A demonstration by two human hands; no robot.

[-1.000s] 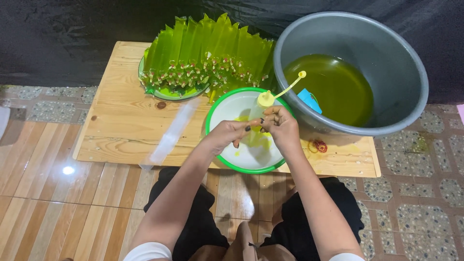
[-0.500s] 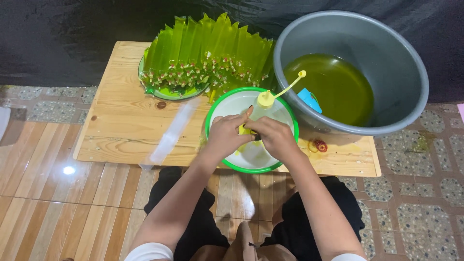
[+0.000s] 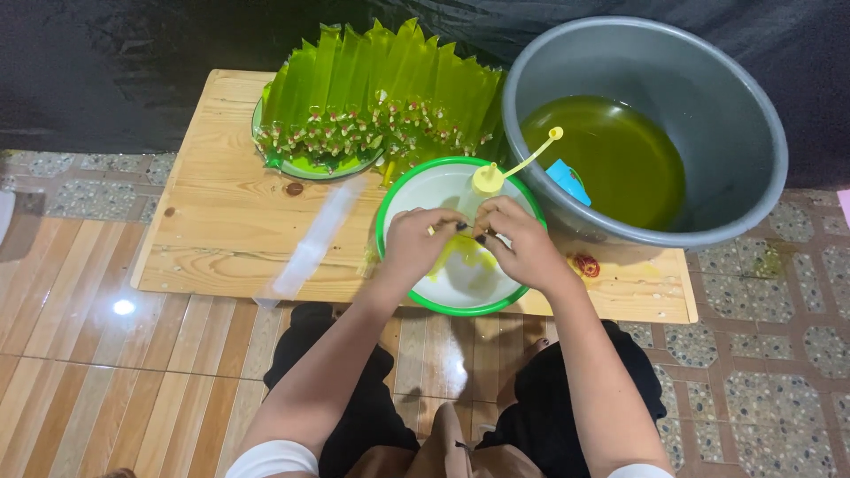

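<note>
Pale wood makes up the low counter, which stands on a floor of brown plank-look tiles and speckled tiles and carries everything else. Largest on it is the grey basin at the right end, partly filled with clear green liquid in which a small blue scoop lies. At the back, a green plate holds a fan of upright folded green leaf packets, their lower ends dotted with small red and white fastenings. A long clear plastic strip lies slantwise on the wood left of centre. A white bowl with a green rim sits at the front edge, just beside the basin, and a yellow funnel with a thin stem rests at its far rim, the stem reaching toward the basin. A small red item lies on the wood to the right of the bowl.

Both hands meet over the bowl — left hand and right hand with fingers curled, pinching between them a small yellowish-green filled packet, which hangs just above the bowl's inside. How tightly it is pinched cannot be told.
</note>
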